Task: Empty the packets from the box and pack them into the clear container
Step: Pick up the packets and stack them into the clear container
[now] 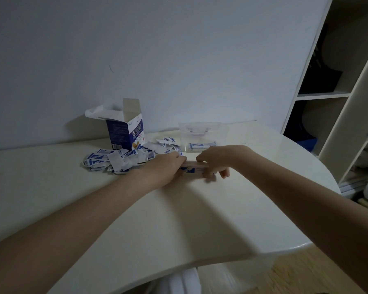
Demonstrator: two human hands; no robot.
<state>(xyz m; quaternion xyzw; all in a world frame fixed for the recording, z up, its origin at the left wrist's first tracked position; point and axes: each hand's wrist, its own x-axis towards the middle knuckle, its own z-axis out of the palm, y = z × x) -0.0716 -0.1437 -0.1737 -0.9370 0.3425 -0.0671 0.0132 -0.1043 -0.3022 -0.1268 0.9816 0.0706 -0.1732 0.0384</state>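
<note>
white table (232, 209) curves off right of the box (125, 132); container (202, 136) right of box holds few packets; left hand (168, 166) and right hand (215, 160) pinch a stack (191, 166).

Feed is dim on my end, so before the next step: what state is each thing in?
Box: upright, top flaps open.
Clear container: lid open, few packets inside.
Loose packets: heaped on table beside box.
Packet stack: held between both hands.
Left hand: grips stack.
Right hand: grips stack.

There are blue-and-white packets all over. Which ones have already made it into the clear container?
Only the small flat stack lying at the bottom of the clear container. The rest lie loose in the pile by the box, or are held between both hands.
</note>
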